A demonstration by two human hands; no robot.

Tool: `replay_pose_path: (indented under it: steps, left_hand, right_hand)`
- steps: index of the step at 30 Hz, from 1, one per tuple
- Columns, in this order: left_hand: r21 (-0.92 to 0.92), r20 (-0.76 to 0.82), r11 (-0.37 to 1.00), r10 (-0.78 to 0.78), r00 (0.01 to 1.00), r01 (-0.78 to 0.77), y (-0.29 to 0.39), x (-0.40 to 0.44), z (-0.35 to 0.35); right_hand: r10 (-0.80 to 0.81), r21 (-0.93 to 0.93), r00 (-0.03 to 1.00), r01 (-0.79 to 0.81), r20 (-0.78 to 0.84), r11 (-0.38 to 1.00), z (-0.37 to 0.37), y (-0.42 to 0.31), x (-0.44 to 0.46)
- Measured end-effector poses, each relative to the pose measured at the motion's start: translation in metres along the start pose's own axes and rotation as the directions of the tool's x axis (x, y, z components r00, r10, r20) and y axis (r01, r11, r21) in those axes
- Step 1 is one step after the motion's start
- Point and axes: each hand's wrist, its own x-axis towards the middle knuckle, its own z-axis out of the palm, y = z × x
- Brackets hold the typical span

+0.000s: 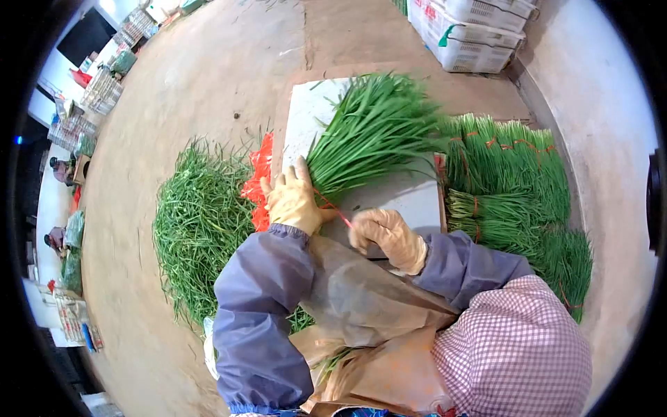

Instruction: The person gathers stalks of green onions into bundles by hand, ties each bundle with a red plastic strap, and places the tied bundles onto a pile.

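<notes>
A loose bunch of green garlic chives (379, 128) lies on a pale board (306, 115), its leaf ends fanned toward the upper right. My left hand (290, 200), in a yellowish glove, grips its near end; the palm side is hidden. A thin red tie (335, 210) runs from beside the left hand to my right hand (386, 236). That hand, gloved too, has its fingers curled in a pinch on the tie. Red plastic ties (260, 182) lie in a heap along the board's left edge, close to the left fingers.
A large pile of loose greens (198, 229) lies on the floor to the left. Several tied bundles of chives (511, 174) are stacked on the right by the wall. White crates (479, 42) stand at the upper right. Other people (59, 170) sit far left.
</notes>
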Motion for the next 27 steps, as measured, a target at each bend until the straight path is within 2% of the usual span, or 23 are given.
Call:
replay_pose_path:
  steps: [3,4,6,8,10,11,13,16,18,19,23,26,27]
  left_hand:
    - [0.202,-0.312,0.979,0.087,0.946,-0.023,0.006,-0.005,0.032]
    - [0.292,-0.414,0.956,0.140,0.899,-0.014,0.009,-0.008,0.033]
    - [0.257,-0.442,0.959,0.230,0.867,-0.123,0.004,-0.020,0.026]
    - [0.106,-0.325,0.992,0.094,0.941,-0.063,0.003,-0.019,0.022]
    - [-0.028,-0.167,0.996,-0.088,0.982,0.084,-0.002,-0.001,0.030]
    - [-0.057,-0.115,0.990,-0.134,0.984,0.129,-0.004,0.008,0.034]
    - [-0.107,-0.043,0.976,-0.193,0.980,0.187,-0.004,0.017,0.039]
    - [-0.136,0.028,0.963,-0.229,0.973,0.231,0.007,0.017,0.020]
    - [-0.116,0.115,0.951,-0.274,0.955,0.287,0.016,0.017,0.000]
    - [-0.120,0.109,0.955,-0.257,0.960,0.270,0.009,0.020,0.008]
    - [-0.101,0.033,0.976,-0.192,0.981,0.194,0.006,0.017,0.017]
    - [-0.108,0.091,0.970,-0.209,0.974,0.219,0.014,0.013,0.008]
    - [-0.108,0.107,0.964,-0.230,0.967,0.241,0.016,0.012,0.005]
  right_hand:
    - [-0.233,-0.101,0.966,0.222,-0.115,0.970,0.017,-0.046,0.034]
    - [-0.252,0.002,0.956,0.255,-0.148,0.967,0.025,-0.046,0.050]
    - [-0.407,-0.159,0.899,0.383,-0.162,0.910,0.044,-0.060,0.064]
    - [-0.215,0.264,0.964,0.251,-0.158,0.932,0.054,-0.033,0.077]
    - [-0.402,0.133,0.868,0.453,-0.293,0.881,0.064,-0.027,0.077]
    - [-0.532,-0.027,0.804,0.545,-0.266,0.838,0.062,-0.021,0.076]
    - [-0.549,-0.130,0.817,0.534,-0.177,0.836,0.054,-0.020,0.069]
    - [-0.222,-0.002,0.975,0.222,-0.035,0.975,0.015,-0.030,0.031]
    - [-0.106,-0.029,0.994,0.106,0.009,0.994,-0.002,0.001,0.015]
    - [-0.042,-0.038,0.999,0.043,0.030,0.998,-0.006,0.019,0.008]
    - [-0.060,-0.061,0.998,0.060,0.013,0.996,-0.016,0.045,-0.012]
    - [0.019,-0.034,0.996,-0.016,0.085,0.999,-0.022,0.034,-0.012]
    - [-0.061,-0.138,0.994,0.073,0.090,0.988,-0.022,0.037,-0.009]
